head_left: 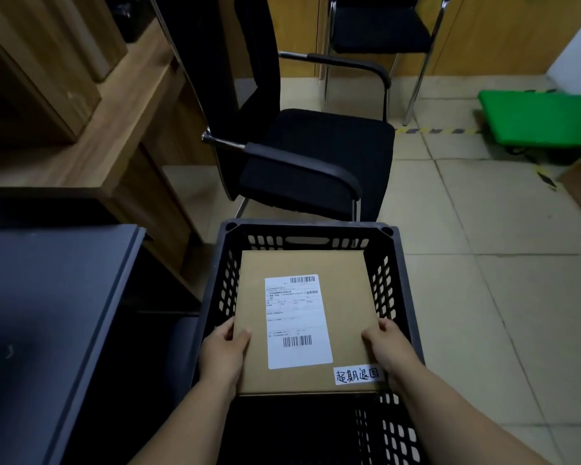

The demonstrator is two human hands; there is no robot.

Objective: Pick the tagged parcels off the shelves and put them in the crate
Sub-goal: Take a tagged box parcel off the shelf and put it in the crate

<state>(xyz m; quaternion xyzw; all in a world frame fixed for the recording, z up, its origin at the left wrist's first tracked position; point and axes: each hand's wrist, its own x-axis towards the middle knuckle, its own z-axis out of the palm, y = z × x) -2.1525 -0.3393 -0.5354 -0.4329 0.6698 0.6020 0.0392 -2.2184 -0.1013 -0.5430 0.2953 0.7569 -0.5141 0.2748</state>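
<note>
A flat brown cardboard parcel [346, 297] lies level inside the upper part of a black perforated plastic crate [396, 273] on the floor. The parcel carries a white shipping label with barcodes and a small white handwritten tag at its near right corner. My left hand [223, 350] grips the parcel's near left edge, thumb on top. On the near right edge my right hand [388, 347] grips it the same way. Whether the parcel rests on anything in the crate is hidden.
A black armchair [316, 156] stands just beyond the crate, a second chair [379, 31] behind it. Dark shelving [47, 313] and a wooden desk [121, 129] are on the left. A green cart [544, 119] sits at the far right on the tiled floor [500, 263].
</note>
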